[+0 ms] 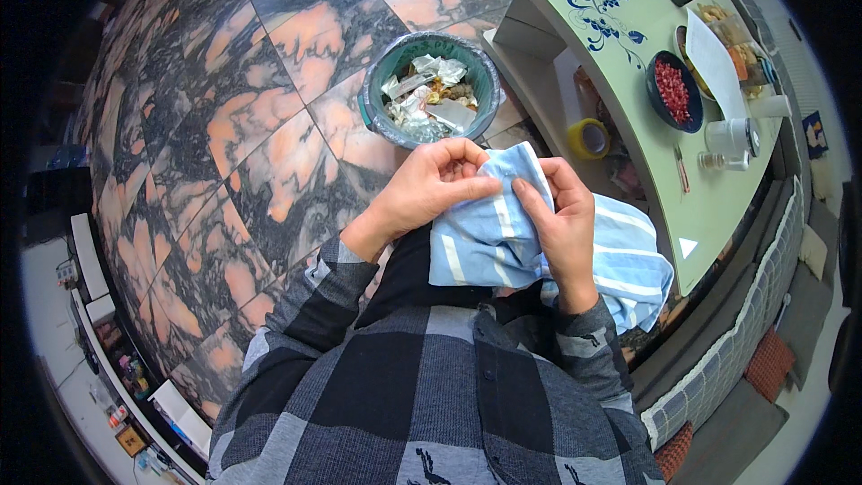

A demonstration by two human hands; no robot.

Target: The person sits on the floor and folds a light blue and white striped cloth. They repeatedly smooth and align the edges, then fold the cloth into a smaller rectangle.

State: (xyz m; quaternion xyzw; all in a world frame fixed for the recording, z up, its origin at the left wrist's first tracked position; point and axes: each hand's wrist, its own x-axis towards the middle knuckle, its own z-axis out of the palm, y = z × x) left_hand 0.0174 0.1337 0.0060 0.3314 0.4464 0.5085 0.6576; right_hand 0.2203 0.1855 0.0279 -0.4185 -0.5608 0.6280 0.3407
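A light-blue cloth with white stripes point(471, 242) lies over my lap, and part of it spreads to the right past my wrist. My left hand point(438, 182) pinches its upper edge between thumb and fingers. On the same raised edge, my right hand point(562, 215) grips the fabric, thumb in front and fingers behind. The two thumbs are close together near the cloth's top corner. Whether anything small, such as a needle, sits between the fingertips is too fine to tell.
Just beyond my hands stands a lined waste bin point(431, 138) holding crumpled tissues and scraps. At right, a pale-green table point(646, 114) carries a dark bowl of red seeds point(673, 91), a clear jar point(727, 138) and a thin tool point(682, 168). Yellow tape point(588, 139) rests on its lower shelf. A sofa point(727, 323) runs along the right.
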